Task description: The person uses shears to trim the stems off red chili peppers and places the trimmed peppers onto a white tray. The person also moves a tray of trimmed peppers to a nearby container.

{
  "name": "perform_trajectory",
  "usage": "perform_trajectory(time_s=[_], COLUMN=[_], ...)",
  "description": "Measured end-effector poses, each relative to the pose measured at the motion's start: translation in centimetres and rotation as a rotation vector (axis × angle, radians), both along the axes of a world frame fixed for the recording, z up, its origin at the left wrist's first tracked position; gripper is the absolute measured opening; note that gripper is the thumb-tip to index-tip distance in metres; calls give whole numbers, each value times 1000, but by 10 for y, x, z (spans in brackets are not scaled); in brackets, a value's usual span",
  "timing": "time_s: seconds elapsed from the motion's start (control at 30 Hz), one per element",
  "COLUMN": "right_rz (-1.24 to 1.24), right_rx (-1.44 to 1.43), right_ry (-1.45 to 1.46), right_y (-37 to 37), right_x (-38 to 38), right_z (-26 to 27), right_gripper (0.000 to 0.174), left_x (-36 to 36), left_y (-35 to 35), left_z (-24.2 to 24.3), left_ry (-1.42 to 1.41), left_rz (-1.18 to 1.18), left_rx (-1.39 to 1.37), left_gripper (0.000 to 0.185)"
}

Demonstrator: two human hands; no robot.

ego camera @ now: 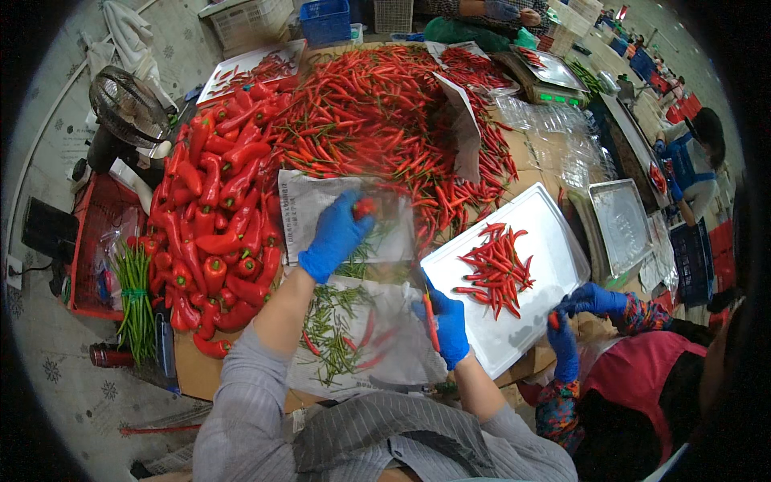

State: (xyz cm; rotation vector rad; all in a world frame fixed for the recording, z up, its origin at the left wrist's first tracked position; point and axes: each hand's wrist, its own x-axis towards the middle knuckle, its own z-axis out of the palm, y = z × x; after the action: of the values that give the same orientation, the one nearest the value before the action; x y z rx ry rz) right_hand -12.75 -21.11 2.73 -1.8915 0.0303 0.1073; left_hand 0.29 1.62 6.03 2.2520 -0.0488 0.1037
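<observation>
My left hand, in a blue glove, holds something red at its fingertips over a newspaper sheet; blur hides its exact kind. My right hand, also blue-gloved, grips a red chili pepper against the near left edge of a white tray. Red chilies lie in a small pile on that tray. Below my hands, green stems and a few red peppers are scattered on newspaper. A large heap of thin red chilies spreads beyond, with bigger red peppers at the left.
A co-worker's blue-gloved hands are at the tray's right corner. A bundle of green pods, a red crate and a fan stand at the left. At the right are clear plastic boxes, a scale and a metal tray.
</observation>
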Motion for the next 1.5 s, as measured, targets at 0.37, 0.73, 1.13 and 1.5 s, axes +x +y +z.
perform_trajectory(time_s=[0.37,0.73,1.13,1.5], right_rz=[-77,-24,43,-106], right_rx=[327,57,-223,281], right_ry=[237,-82,-80,174], right_y=[-14,-9,6,-15], right_x=[-9,-4,25,-9], right_z=[-20,-6,-6,-19], right_gripper=[17,18,20,11], left_x=[80,35,-15,29], left_y=[13,1,-19,-1], left_z=[-7,18,23,-61], left_ry=[-209,-175,-12,-88], left_rz=[37,37,-98,-115], left_rx=[673,177,-52,145], left_gripper=[35,36,43,28])
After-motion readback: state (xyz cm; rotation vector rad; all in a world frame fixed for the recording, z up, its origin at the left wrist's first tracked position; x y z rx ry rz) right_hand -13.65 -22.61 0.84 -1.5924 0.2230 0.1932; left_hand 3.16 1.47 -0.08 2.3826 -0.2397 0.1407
